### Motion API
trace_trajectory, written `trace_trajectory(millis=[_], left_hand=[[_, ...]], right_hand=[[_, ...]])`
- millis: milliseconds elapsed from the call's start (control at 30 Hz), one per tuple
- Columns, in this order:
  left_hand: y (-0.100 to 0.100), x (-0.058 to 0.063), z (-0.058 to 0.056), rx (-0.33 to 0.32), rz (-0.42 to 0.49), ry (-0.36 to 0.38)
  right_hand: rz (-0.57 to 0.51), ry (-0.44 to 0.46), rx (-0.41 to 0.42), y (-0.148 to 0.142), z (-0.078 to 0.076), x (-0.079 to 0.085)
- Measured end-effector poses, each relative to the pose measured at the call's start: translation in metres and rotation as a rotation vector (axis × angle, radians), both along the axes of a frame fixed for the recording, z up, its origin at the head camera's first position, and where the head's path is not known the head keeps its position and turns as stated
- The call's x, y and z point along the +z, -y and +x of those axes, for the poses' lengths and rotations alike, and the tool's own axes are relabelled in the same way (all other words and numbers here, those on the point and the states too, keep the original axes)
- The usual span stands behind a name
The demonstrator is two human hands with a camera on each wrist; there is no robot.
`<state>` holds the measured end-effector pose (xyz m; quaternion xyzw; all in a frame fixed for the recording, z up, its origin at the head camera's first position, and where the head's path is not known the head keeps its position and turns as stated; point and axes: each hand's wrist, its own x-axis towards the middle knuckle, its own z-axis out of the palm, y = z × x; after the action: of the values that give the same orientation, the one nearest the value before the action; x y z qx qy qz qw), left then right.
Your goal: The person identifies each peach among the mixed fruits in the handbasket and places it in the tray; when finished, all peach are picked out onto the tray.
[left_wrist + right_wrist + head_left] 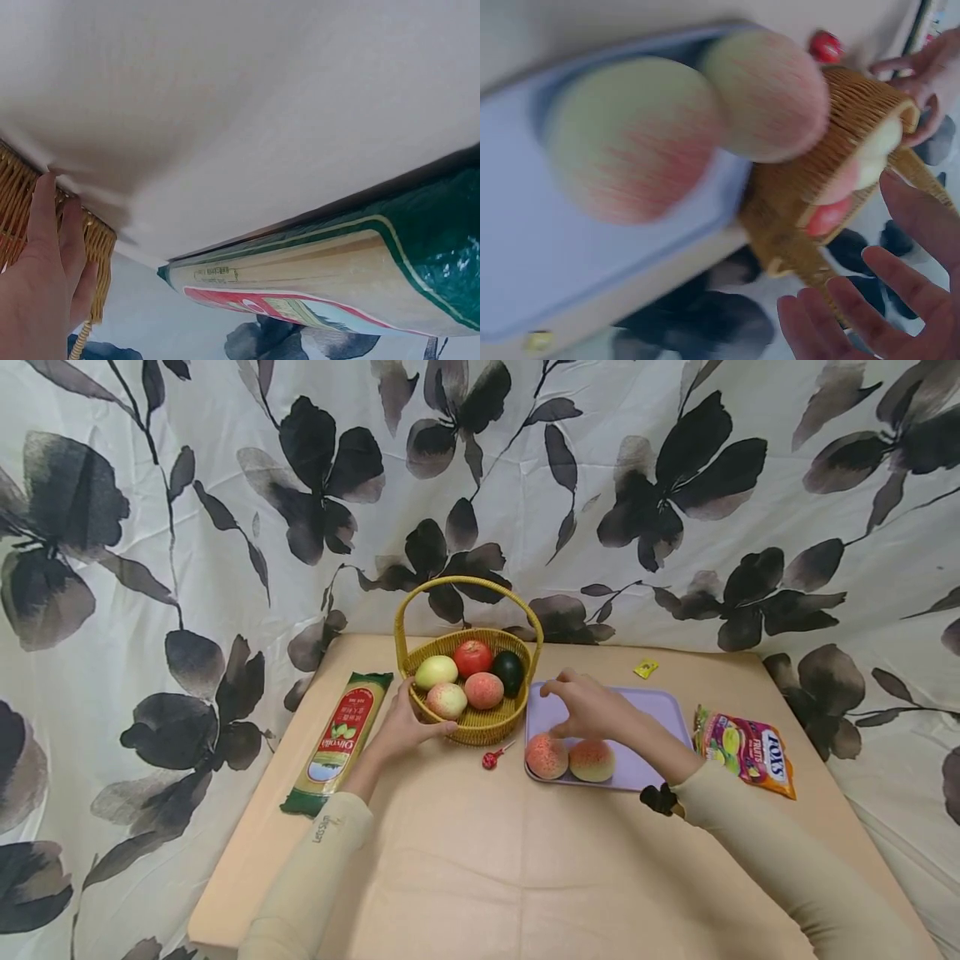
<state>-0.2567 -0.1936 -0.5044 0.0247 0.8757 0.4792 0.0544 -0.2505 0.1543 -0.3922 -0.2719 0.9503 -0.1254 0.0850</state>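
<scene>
My left hand (pixel 414 724) holds the left side of a yellow wicker basket (pixel 486 735), its thumb along the front and its fingers against the woven wall. Inside lie a peach (pixel 483 691), a paler peach (pixel 446 702), a yellow-green fruit (pixel 435 672), a red fruit (pixel 472 657) and a dark green avocado (pixel 507 672). Above the purple tray (pixel 660 714), close to the basket's right side, hovers my right hand (pixel 588 706) with parted fingers and nothing in it. Two pink-and-yellow peaches (pixel 546 756) (pixel 634 139) sit side by side at the tray's near left.
A red-wrapped lollipop (pixel 490 761) lies in front of the basket. Left of my left hand is a long pasta packet (pixel 341 739). A Fox's Fruits candy bag (pixel 745 752) lies right of the tray, with a small yellow candy (pixel 646 668) behind. Floral cloth (pixel 570 527) hangs behind the table.
</scene>
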Motion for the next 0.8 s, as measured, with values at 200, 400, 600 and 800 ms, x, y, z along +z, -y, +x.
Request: trace_trajectory(millis=[200,400,600,800], left_hand=[[0.004,-0.002,0.0,0.015,0.003,0.005],[0.005,-0.002,0.0,0.017,0.019,0.011],[0.003,0.0,0.0,0.024,0.027,0.007],[-0.001,-0.003,0.0,0.025,-0.002,0.002]], right_hand=[[-0.027,0.02,0.105,0.047,-0.028,0.022],[0.03,0.085,0.149,0.094,-0.058,0.034],[0.07,0.128,0.157,0.126,-0.083,0.026],[0.066,0.183,0.105,0.136,-0.097,0.008]])
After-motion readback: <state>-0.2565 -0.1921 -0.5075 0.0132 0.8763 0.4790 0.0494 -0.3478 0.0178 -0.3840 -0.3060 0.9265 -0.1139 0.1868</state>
